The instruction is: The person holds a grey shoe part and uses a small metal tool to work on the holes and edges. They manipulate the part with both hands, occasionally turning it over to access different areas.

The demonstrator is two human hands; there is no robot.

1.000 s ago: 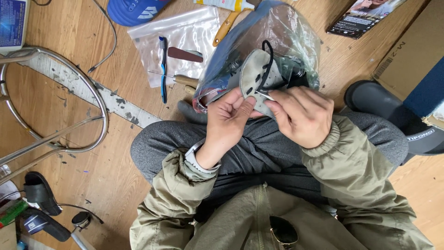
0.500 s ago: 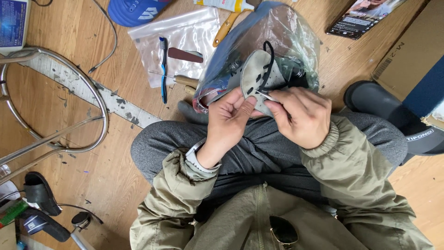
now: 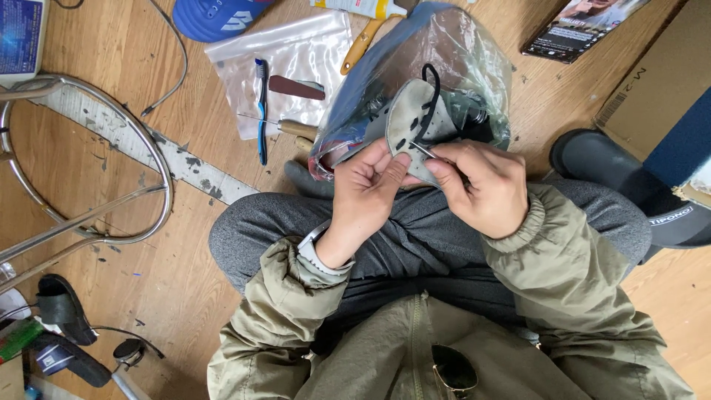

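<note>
While pinched between both hands, left (image 3: 370, 185) and right (image 3: 481, 185): a grey, hole-punched shoe upper (image 3: 415, 122) with black lace (image 3: 429, 81).

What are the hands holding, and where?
The left hand pinches the grey shoe piece at its lower edge; the right hand grips a thin metal tool.

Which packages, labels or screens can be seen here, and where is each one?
Clear plastic zip bag: floor, top centre, flat, holding tools.
Brown cardboard box: right edge, dark print.
Dark glossy booklet: top right, flat.
Blue-white screen: top left corner.
</note>
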